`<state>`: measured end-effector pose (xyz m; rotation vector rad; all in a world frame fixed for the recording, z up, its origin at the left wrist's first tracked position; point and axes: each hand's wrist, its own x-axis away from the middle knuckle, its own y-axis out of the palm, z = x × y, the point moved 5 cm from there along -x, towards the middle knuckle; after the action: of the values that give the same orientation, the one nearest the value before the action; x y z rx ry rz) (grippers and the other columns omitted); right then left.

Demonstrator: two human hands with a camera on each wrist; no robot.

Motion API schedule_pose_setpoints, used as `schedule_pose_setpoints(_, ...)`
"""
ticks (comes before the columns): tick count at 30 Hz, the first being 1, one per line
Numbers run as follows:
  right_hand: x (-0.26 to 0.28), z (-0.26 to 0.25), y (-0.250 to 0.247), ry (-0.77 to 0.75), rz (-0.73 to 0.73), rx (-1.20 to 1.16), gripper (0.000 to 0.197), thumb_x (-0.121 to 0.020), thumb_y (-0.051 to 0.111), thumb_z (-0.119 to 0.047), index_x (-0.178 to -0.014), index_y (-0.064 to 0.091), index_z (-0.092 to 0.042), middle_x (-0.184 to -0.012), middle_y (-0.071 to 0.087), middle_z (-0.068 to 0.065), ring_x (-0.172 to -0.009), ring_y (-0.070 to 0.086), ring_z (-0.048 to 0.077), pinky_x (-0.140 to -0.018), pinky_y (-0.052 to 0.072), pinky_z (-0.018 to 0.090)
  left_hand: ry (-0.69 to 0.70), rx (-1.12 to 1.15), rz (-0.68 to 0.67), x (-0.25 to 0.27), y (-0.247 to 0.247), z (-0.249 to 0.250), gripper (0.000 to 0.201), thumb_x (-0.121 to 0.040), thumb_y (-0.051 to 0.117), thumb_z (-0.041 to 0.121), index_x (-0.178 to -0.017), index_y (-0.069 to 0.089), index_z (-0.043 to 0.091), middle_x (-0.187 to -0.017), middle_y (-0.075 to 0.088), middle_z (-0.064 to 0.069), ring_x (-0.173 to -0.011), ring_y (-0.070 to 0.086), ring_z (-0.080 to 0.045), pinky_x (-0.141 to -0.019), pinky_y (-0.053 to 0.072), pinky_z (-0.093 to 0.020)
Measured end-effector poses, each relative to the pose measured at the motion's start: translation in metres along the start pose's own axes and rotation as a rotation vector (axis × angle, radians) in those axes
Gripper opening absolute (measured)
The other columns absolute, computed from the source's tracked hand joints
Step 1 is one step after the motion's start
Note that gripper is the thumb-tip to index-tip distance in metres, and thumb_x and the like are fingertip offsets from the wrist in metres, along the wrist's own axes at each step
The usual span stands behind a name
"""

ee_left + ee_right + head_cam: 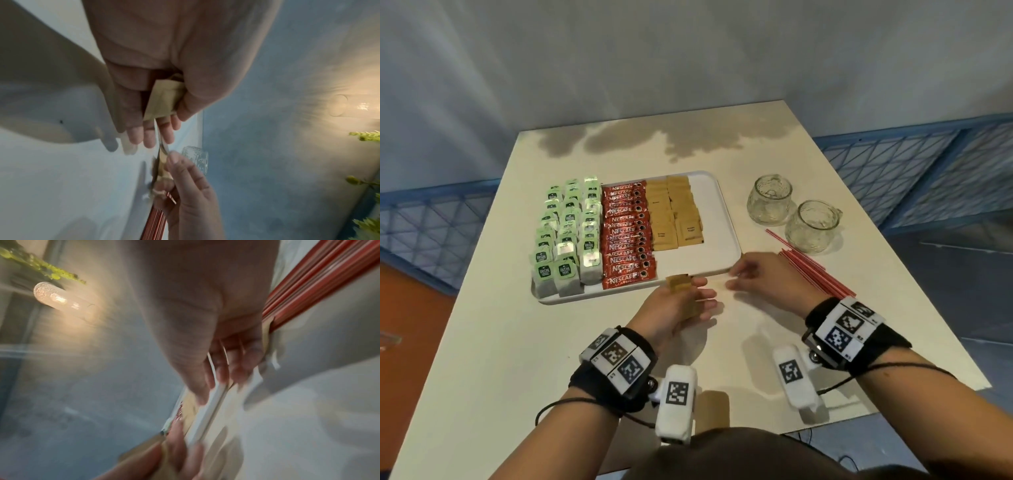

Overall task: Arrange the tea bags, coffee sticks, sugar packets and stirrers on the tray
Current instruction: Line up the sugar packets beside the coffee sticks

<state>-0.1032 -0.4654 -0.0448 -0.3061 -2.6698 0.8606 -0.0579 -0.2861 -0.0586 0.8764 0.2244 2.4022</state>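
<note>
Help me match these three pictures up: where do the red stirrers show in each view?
Head: the stirrers lie on the table right of the tray, just beyond the right hand.
Left wrist: bottom centre, a red bundle running under the right hand.
Right wrist: top right corner, beside the palm.
Shared landmark: the right hand, next to the stirrers in all three.

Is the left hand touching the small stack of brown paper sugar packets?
Touching. In the left wrist view the left hand grips the brown paper sugar packets between thumb and fingers; the head view agrees.
</note>
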Motion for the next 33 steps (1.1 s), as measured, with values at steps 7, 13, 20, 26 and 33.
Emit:
schedule_pose_setpoints(7, -0.024, 0.025, -0.024, 0.096, 0.161, 0.419, 0.046, -0.075, 0.077, -0.045, -0.109, 0.067, -0.016, -0.110, 0.060, 0.004, -0.098, 0.060, 0.021, -0.083, 0.051, 0.038, -0.032, -0.136, 0.071, -0.005, -0.006, -0.010, 0.014, -0.097, 0.059, 0.020, -0.101, 0.061, 0.007, -0.067, 0.050, -0.001, -0.058, 0.050, -0.014, -0.059, 0.051, -0.027)
schedule_pose_setpoints(13, -0.018, 0.019, -0.023, 0.179, 0.027, 0.471, 0.023, -0.077, 0.074, -0.032, -0.073, 0.063, -0.012, -0.077, 0.065, 0.005, -0.075, 0.060, 0.022, -0.061, 0.043, 0.033, -0.053, -0.165, 0.057, -0.004, -0.009, -0.009, 0.019, -0.101, 0.052, 0.026, -0.094, 0.062, 0.011, -0.060, 0.049, 0.003, -0.053, 0.043, -0.012, -0.052, 0.039, -0.023)
schedule_pose_setpoints(20, 0.006, 0.006, -0.011, 0.179, -0.091, -0.119, 0.023, -0.101, 0.050, -0.021, -0.088, 0.060, -0.004, -0.077, 0.065, 0.011, -0.055, 0.057, 0.017, -0.047, 0.043, 0.025, 0.035, -0.194, 0.087, -0.007, -0.009, -0.011, 0.028, -0.086, 0.070, 0.035, -0.088, 0.066, 0.008, -0.066, 0.054, -0.002, -0.060, 0.055, -0.016, -0.070, 0.052, -0.033)
schedule_pose_setpoints(26, 0.023, -0.021, 0.036, 0.079, -0.301, -0.423, 0.022, -0.105, 0.038, -0.013, -0.106, 0.060, -0.010, -0.073, 0.063, 0.004, -0.059, 0.056, 0.012, -0.053, 0.045, 0.021, 0.130, -0.240, -0.032, -0.008, 0.024, -0.010, 0.036, -0.092, 0.062, 0.043, -0.100, 0.068, 0.009, -0.073, 0.063, -0.009, -0.070, 0.059, -0.020, -0.072, 0.053, -0.029)
schedule_pose_setpoints(33, 0.021, -0.010, 0.036, 0.019, -0.369, -0.176, 0.024, -0.097, 0.058, -0.031, -0.079, 0.055, -0.015, -0.065, 0.060, -0.002, -0.061, 0.056, 0.012, -0.055, 0.042, 0.021, 0.033, -0.149, 0.043, -0.007, 0.019, -0.020, 0.044, -0.100, 0.052, 0.037, -0.108, 0.066, -0.004, -0.084, 0.068, -0.022, -0.069, 0.061, -0.027, -0.070, 0.055, -0.032)
